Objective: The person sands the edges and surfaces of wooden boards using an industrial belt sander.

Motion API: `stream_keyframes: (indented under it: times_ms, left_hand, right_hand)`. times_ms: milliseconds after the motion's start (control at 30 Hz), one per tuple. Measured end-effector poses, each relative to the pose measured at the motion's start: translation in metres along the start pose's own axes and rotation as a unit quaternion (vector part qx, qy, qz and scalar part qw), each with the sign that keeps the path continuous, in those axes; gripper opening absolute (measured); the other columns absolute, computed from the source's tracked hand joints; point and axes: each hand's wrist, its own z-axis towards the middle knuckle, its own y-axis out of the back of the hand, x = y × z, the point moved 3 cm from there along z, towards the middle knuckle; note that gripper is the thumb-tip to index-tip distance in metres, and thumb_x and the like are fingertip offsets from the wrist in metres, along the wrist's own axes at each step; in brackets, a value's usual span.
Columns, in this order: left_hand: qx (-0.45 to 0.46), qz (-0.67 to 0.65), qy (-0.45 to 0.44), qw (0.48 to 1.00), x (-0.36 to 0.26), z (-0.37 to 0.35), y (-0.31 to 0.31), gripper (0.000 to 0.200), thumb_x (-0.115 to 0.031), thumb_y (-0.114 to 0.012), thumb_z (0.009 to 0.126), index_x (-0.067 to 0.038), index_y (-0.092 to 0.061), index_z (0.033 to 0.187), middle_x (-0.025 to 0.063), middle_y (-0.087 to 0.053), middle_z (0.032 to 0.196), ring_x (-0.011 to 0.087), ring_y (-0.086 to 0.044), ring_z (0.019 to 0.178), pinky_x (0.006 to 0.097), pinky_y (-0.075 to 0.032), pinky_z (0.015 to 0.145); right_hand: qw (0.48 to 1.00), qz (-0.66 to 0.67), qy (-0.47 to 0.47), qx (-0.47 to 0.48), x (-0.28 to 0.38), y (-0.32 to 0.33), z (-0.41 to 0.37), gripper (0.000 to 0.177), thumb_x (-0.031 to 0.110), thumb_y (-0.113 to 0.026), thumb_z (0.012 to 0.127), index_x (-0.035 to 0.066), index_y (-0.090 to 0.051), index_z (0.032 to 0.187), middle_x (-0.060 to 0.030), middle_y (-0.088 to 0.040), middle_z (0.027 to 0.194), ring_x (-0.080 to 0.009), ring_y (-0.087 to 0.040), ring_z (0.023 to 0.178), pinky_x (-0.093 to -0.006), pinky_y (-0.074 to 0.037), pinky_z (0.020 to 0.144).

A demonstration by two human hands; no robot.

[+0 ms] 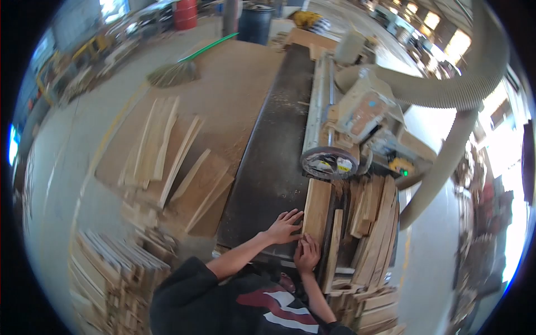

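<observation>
A pale wooden board (317, 207) lies lengthwise on the dark machine table, its far end near the round blade guard. My left hand (285, 228) rests on the table at the board's left edge, fingers spread and their tips by the wood. At the near end of the board, my right hand (307, 254) has its fingers bent against the wood. A narrow wooden strip (334, 244) lies just to the right of the board.
The saw unit (363, 117) with its round guard (329, 163) stands ahead, joined to a thick hose (441, 92). Cut pieces (375, 223) lie on the right. Left are loose strips (181, 162), stacked wood (103, 273) and a green-handled broom (173, 73).
</observation>
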Motion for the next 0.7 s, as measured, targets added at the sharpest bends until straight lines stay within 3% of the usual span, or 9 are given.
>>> stream_keyframes:
  times_ms: [133,700]
  left_hand:
    - [0.028,-0.006,-0.003,1.0,-0.002,-0.004,0.003,0.05,-0.052,-0.064,0.093,-0.012,-0.073,0.122,0.0166,-0.033,0.163,0.0373,-0.024,0.153,0.0549,-0.024,0.121]
    - [-0.005,-0.015,-0.012,1.0,0.001,-0.006,-0.005,0.052,-0.055,-0.063,0.093,-0.011,-0.075,0.118,0.0162,-0.034,0.163,0.0355,-0.024,0.154,0.0532,-0.022,0.122]
  right_hand:
    - [1.0,0.002,0.007,-0.002,0.004,-0.003,-0.004,0.012,0.011,-0.065,0.093,0.002,-0.069,0.1,-0.0175,-0.07,0.117,-0.041,-0.065,0.112,-0.0495,-0.051,0.097]
    - [1.0,-0.012,0.006,-0.017,0.008,-0.002,-0.004,0.011,0.008,-0.066,0.092,0.003,-0.069,0.101,-0.0163,-0.071,0.117,-0.0397,-0.066,0.109,-0.0482,-0.052,0.094]
